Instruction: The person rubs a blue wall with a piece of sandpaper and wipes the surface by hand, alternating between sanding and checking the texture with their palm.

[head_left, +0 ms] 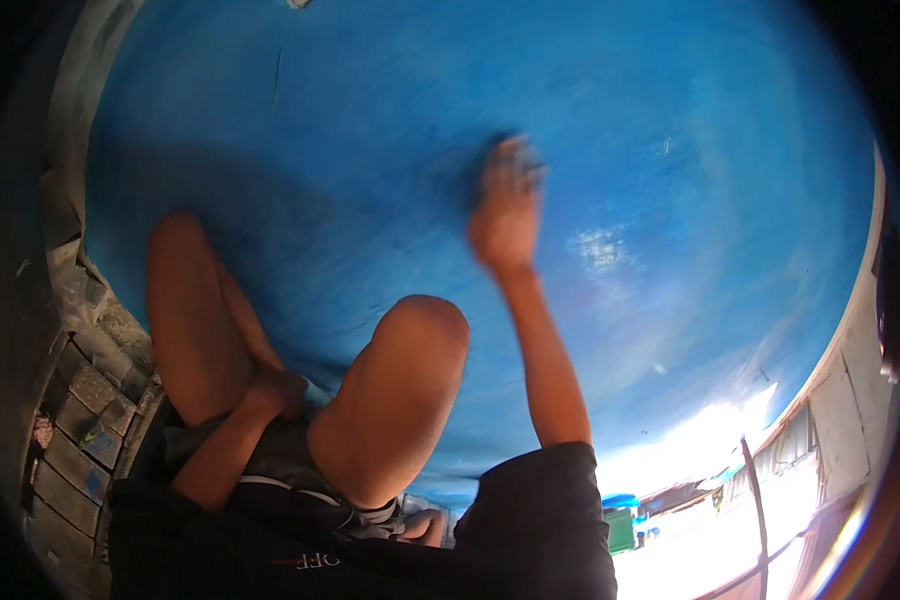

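Observation:
My right hand [510,210] is raised against a large blue surface [370,200], its fingers pressed round a small dark thing, blurred by motion, that I cannot make out. My left hand [280,392] lies low between my bent knees, partly hidden by the thigh; a small pale thing shows beside its fingers, and whether the hand holds it is unclear. Faint scuffs and a whitish, shiny patch mark the blue surface to the right of my right hand.
Grey bricks or blocks [75,455] line the lower left edge. A thin pole [755,500] stands in bright daylight at the lower right, near a green object [620,530]. A pale wall [845,410] runs along the right.

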